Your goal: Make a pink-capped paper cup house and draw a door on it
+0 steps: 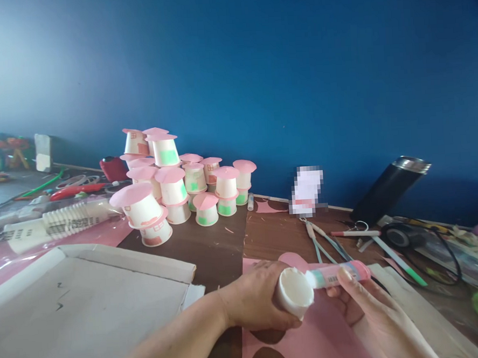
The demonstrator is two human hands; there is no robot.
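Note:
My left hand (262,296) is wrapped round a white paper cup (296,293), whose round end faces me at a tilt. In my right hand (368,311) is a glue stick (337,274) with a pink and pale green tube. Its white tip meets the cup's rim on the right side. Under both hands lies a pink paper sheet (325,336) with round holes cut out. A pink paper disc (293,261) shows just behind the cup. Further back stand several stacked paper-cup houses (170,186) with pink roofs and green or red drawn marks.
On the left are an open white cardboard box (89,318) and a sleeve of nested paper cups (71,219). Pliers (319,239), a white marker (401,261) with a green end and a leaning black flask (389,188) are on the right. A blue wall (257,80) rises behind.

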